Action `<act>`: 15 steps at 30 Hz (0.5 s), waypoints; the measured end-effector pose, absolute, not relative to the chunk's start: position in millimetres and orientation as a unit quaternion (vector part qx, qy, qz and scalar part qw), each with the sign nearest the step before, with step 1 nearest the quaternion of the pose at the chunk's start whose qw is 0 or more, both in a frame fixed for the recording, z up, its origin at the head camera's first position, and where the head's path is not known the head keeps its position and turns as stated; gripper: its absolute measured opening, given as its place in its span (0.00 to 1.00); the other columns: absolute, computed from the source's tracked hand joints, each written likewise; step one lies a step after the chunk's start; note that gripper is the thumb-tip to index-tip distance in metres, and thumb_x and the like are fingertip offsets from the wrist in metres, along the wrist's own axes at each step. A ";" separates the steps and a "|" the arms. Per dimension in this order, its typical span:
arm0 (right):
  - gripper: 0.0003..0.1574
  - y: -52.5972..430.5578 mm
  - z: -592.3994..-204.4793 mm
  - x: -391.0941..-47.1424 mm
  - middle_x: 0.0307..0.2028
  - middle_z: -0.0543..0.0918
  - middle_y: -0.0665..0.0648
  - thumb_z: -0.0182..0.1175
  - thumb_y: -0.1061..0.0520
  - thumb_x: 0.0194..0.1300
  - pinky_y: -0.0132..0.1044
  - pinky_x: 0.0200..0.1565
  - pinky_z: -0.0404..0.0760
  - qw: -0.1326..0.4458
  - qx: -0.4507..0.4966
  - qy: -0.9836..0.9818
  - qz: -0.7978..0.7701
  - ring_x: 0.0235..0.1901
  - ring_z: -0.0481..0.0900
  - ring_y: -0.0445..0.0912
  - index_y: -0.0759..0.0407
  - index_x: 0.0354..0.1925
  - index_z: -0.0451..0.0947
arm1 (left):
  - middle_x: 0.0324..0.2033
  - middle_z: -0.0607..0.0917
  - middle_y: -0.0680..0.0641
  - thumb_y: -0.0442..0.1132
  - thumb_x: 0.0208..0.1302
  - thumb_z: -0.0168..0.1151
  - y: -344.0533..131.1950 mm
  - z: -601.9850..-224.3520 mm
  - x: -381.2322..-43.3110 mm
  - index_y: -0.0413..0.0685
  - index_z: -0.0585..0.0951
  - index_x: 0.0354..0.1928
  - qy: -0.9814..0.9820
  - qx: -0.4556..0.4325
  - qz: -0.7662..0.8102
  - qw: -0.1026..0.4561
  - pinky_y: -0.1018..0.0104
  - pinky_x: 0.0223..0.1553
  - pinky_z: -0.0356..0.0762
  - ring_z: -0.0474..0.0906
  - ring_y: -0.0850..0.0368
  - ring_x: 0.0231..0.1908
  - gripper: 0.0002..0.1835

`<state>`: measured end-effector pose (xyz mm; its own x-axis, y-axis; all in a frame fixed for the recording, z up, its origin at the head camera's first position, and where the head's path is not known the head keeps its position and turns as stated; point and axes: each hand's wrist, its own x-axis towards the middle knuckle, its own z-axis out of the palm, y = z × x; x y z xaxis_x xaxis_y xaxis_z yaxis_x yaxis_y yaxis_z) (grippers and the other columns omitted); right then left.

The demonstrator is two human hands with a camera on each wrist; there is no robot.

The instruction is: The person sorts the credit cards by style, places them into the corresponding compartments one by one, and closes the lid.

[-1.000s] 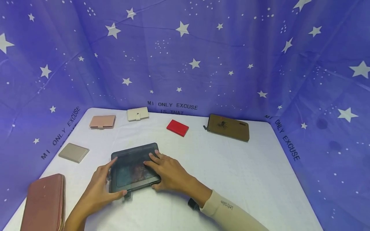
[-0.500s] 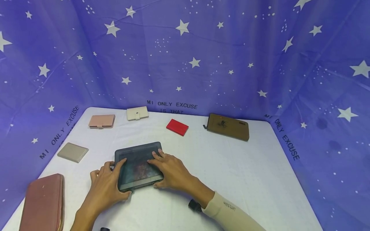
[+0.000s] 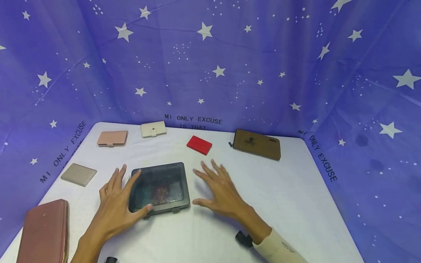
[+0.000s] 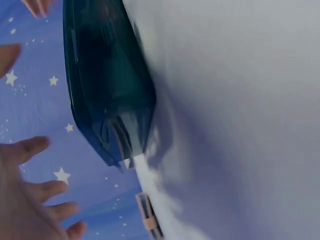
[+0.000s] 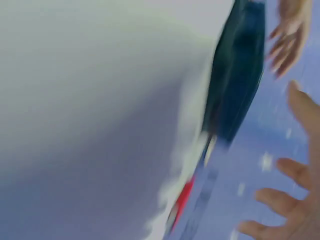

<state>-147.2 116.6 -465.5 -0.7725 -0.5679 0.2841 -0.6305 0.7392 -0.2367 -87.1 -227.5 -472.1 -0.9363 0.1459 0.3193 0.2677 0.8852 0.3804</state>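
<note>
A dark translucent plastic box (image 3: 161, 188) with a see-through lid and small front latches lies on the white table, its lid down. My left hand (image 3: 120, 201) is spread at the box's left side, thumb and forefinger overlapping its edge in the head view. In the left wrist view the fingers (image 4: 35, 195) stand apart from the box (image 4: 107, 65). My right hand (image 3: 222, 190) hovers with fingers spread to the right of the box, holding nothing. The right wrist view is blurred, with the box (image 5: 235, 70) beyond the open fingers.
Wallets lie around the box: pink (image 3: 112, 138), cream (image 3: 153, 129), red (image 3: 199, 145), beige (image 3: 79, 174). A brown zip pouch (image 3: 257, 144) is at the back right, and a large reddish-brown zip wallet (image 3: 42, 233) at the front left. A starry blue curtain (image 3: 184, 65) borders the table.
Both hands gripped the box earlier and slid it slightly right. My right hand has since let go and moved off to the right; the left fingers have spread.
</note>
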 end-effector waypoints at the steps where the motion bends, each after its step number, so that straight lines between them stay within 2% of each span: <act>1: 0.59 131.4 -465.0 -149.1 0.78 0.54 0.52 0.61 0.20 0.53 0.65 0.72 0.48 0.125 0.310 -0.931 0.145 0.78 0.46 0.58 0.38 0.76 0.57 | 0.77 0.50 0.37 0.71 0.45 0.71 -228.3 -469.5 -89.7 0.64 0.58 0.77 -0.959 -0.111 -0.208 0.159 0.31 0.58 0.48 0.42 0.33 0.76 0.58; 3: 0.61 163.3 -461.1 -151.5 0.78 0.52 0.52 0.59 0.19 0.53 0.70 0.70 0.44 0.164 0.272 -0.941 0.115 0.78 0.44 0.60 0.39 0.77 0.55 | 0.78 0.47 0.38 0.72 0.46 0.69 -229.8 -463.6 -95.4 0.64 0.57 0.78 -0.958 -0.116 -0.186 0.184 0.29 0.61 0.47 0.37 0.35 0.78 0.58; 6: 0.62 213.3 -452.8 -150.4 0.79 0.47 0.55 0.57 0.19 0.54 0.76 0.67 0.36 0.184 0.203 -0.958 0.087 0.77 0.39 0.66 0.39 0.78 0.51 | 0.79 0.40 0.40 0.75 0.47 0.65 -232.5 -454.9 -101.7 0.62 0.54 0.79 -0.963 -0.114 -0.151 0.189 0.27 0.66 0.39 0.28 0.37 0.78 0.59; 9: 0.61 258.3 -443.7 -144.6 0.79 0.41 0.58 0.57 0.21 0.57 0.76 0.64 0.24 0.172 0.134 -0.973 0.071 0.76 0.33 0.70 0.38 0.79 0.46 | 0.79 0.32 0.43 0.78 0.49 0.61 -235.3 -449.3 -105.7 0.62 0.50 0.79 -0.973 -0.103 -0.125 0.166 0.26 0.68 0.27 0.21 0.39 0.77 0.60; 12: 0.61 292.2 -436.4 -137.7 0.79 0.38 0.61 0.56 0.21 0.59 0.75 0.60 0.15 0.150 0.085 -0.983 0.056 0.74 0.26 0.73 0.36 0.79 0.42 | 0.79 0.29 0.46 0.80 0.50 0.58 -236.9 -448.1 -108.2 0.63 0.48 0.80 -0.978 -0.097 -0.112 0.146 0.27 0.67 0.19 0.18 0.41 0.76 0.60; 15: 0.61 314.3 -430.9 -132.5 0.78 0.37 0.65 0.54 0.20 0.59 0.73 0.57 0.09 0.129 0.052 -0.989 0.048 0.72 0.19 0.70 0.36 0.79 0.40 | 0.79 0.29 0.46 0.81 0.49 0.57 -236.3 -448.8 -110.8 0.63 0.48 0.80 -0.979 -0.098 -0.105 0.143 0.26 0.66 0.17 0.17 0.41 0.76 0.60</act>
<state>-132.5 314.3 -430.9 -0.9612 -0.0903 0.2608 -0.1154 0.9899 -0.0824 -110.8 -236.3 -448.8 -0.9396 0.1624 0.3014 0.2227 0.9586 0.1777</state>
